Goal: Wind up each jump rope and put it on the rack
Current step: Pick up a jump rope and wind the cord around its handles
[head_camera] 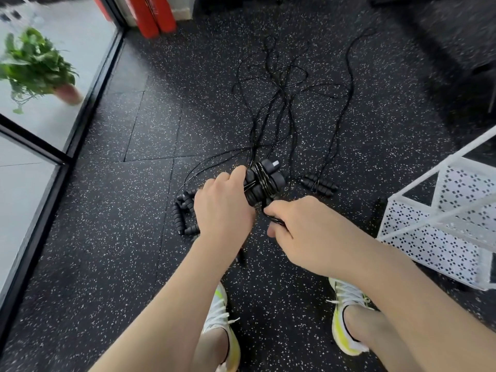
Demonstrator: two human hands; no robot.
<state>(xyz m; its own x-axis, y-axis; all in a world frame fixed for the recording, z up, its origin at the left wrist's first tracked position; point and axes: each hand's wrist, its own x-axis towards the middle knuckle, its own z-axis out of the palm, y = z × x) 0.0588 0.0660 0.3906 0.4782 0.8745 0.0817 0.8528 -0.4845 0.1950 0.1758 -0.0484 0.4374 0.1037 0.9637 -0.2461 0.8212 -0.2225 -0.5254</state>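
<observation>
A: Above the speckled black floor (134, 264), just ahead of your shoes (346, 315), your left hand (222, 202) is curled round a pair of black handles (261, 183), with thin black cord wound in several turns across their middle.

B: And my right hand?

A: Your right hand (298, 226) sits just beside the bundle, at its near end, fingers closed on a short loop of that same cord (276, 218). The two hands nearly touch.

B: Where are the other ropes?

A: On the floor. One cluster of ribbed handles (185, 213) lies to your left, partly hidden behind your left wrist. Another pair of handles (319, 183) lies to the right of the bundle, close by. Loose cords (279, 103) trail away from you in a tangle toward the far wall.

B: How much room have I?

A: The white perforated rack (434, 224) stands at your right, near your right forearm. A black window frame (88, 103) bounds the floor on your left, with a potted plant (37, 65) behind the glass. Red cylinders (153, 14) stand at the far edge.
</observation>
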